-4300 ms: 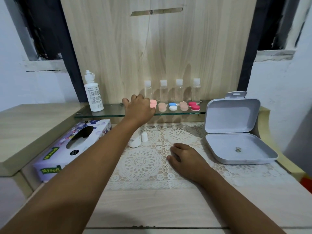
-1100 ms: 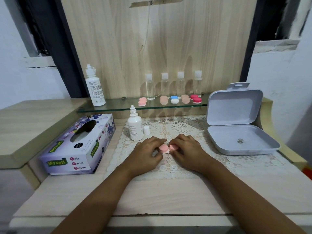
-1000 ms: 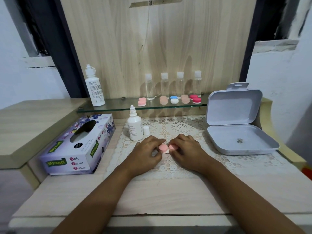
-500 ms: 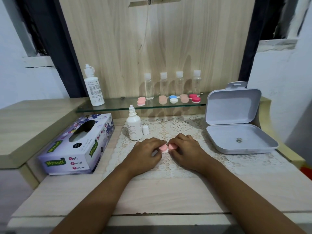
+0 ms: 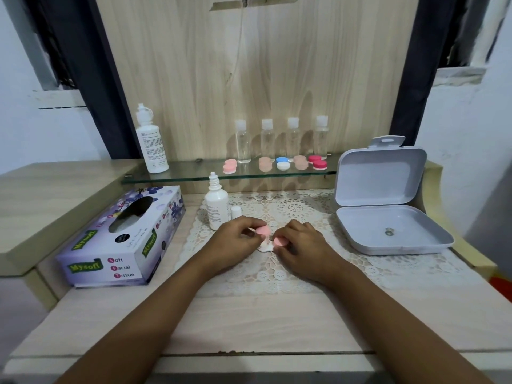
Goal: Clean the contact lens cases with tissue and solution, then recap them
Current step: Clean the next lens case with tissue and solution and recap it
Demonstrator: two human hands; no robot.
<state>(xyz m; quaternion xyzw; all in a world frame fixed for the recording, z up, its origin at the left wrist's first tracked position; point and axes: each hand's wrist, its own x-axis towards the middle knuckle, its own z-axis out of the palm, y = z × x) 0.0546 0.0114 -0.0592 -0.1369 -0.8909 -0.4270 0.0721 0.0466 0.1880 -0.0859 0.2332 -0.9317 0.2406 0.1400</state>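
Two hands work on one contact lens case at the middle of the lace mat on the surface.

Left hand: fingers curled, thumb and fingertips pinching a pink cap. The cap is held tilted just above the white case base.

Right hand: fingers curled round the second pink cap at the base's right end. Seated or loose: cannot tell.

The base rests on the mat between the hands. The solution bottle stands upright just behind the left hand, with its small white cap beside it. The tissue box lies to the left. A row of further lens cases sits on the glass shelf behind.
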